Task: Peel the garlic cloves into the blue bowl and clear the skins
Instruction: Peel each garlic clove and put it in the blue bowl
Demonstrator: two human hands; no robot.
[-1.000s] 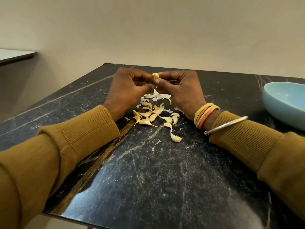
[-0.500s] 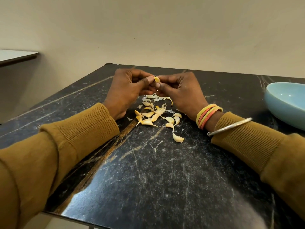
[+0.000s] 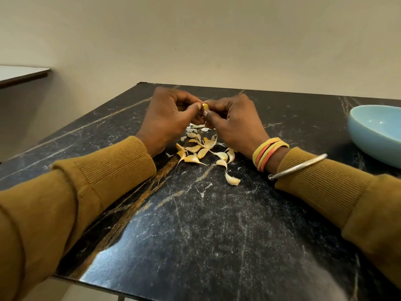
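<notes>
Both hands meet over the far middle of the black marble table (image 3: 195, 224), and between them is one garlic clove (image 3: 205, 107), a small yellow piece held above the tabletop. The left hand (image 3: 167, 118) has its fingers curled in, with the thumb tip pressed against the clove's left side. The right hand (image 3: 234, 122) is curled the same way and pinches the clove from the right and from below. Right under the hands lies a loose heap of cloves (image 3: 201, 151) with pale skins (image 3: 196, 127) scattered at its far side. One clove (image 3: 232, 180) lies apart, nearer than the rest. The blue bowl (image 3: 377, 137) sits at the right edge of the view, well apart from the heap and cut off by the frame. Yellow and orange bands (image 3: 270, 153) ring the right wrist, and a thin metal bangle (image 3: 299, 168) lies over the mustard sleeve (image 3: 321, 181). Compared with a second ago, the clove shows less — then it stood clear above the fingertips, and now the left thumb has closed against it so only a small part peeks out. The heap, the lone clove and the bowl lie as they did.
</notes>
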